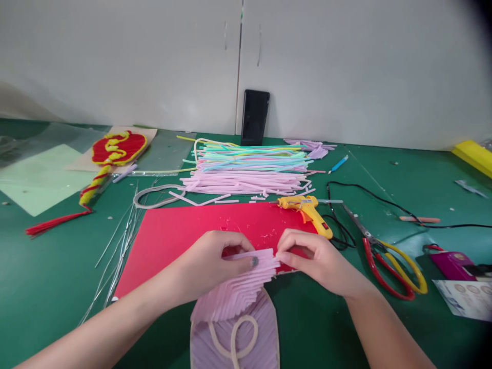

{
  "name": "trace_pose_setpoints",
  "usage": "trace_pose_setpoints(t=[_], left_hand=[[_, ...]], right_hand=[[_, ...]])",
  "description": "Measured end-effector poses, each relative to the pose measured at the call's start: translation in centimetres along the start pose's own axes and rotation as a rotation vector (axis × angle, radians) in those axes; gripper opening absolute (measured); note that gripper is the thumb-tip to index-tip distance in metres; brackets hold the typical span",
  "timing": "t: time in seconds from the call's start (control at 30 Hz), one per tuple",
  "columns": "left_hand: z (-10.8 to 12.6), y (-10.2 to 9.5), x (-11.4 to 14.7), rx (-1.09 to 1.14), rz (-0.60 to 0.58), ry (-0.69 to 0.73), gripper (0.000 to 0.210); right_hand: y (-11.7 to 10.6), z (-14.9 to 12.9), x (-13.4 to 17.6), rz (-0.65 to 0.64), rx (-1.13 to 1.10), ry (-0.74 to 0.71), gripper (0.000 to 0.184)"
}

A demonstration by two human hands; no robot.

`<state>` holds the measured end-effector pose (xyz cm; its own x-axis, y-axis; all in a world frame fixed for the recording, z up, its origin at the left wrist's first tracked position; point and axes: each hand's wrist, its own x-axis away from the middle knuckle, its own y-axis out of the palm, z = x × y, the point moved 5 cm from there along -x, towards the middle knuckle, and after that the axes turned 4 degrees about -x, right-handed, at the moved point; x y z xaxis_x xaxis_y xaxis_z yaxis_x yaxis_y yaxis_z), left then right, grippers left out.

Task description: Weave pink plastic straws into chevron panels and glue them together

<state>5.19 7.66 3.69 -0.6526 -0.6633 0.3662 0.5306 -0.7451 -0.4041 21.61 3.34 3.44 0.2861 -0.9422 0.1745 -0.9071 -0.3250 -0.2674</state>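
My left hand [215, 266] pinches a pink piece made of pipe cleaners laid side by side [230, 297], thumb on top and fingers behind it. At the right edge of that piece, my right hand [311, 256] has its thumb and fingertips pressed together; whether they grip a strip end there is too small to tell. Below lies a lilac pipe-cleaner panel [200, 343] with a cream border and a cream loop [255, 333] on it. The pink piece covers its upper part. Under both hands is a red board [169, 230] with bits of dried glue on it.
A yellow glue gun [307, 207] rests on the board's far right corner, its black cord [384, 200] running right. Scissors [384, 256] lie to the right. Behind are heaped pipe cleaners [246, 179] and an upright phone [255, 118]. Thin wires [123, 251] and a red-yellow fan [119, 148] lie left.
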Motion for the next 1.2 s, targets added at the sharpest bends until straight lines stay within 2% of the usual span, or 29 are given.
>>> trace_pose_setpoints(t=[0.33, 0.63, 0.83, 1.0, 1.2], left_hand=[[0.13, -0.01, 0.05, 0.021, 0.01, 0.006, 0.015], [0.07, 0.01, -0.1, 0.004, 0.033, 0.009, 0.013], [0.41, -0.04, -0.02, 0.027, 0.032, 0.067, 0.013], [0.02, -0.06, 0.04, -0.004, 0.053, 0.033, 0.013], [0.54, -0.1, 0.11, 0.033, 0.02, 0.058, 0.013]], right_hand=[[-0.03, 0.41, -0.1, 0.049, 0.036, 0.035, 0.019], [-0.09, 0.14, 0.08, 0.056, -0.005, -0.001, 0.019], [-0.28, 0.42, 0.02, 0.089, 0.027, 0.023, 0.02], [-0.23, 0.3, 0.03, 0.072, 0.005, -0.002, 0.019], [-0.31, 0.35, 0.04, 0.08, 0.009, 0.005, 0.019]])
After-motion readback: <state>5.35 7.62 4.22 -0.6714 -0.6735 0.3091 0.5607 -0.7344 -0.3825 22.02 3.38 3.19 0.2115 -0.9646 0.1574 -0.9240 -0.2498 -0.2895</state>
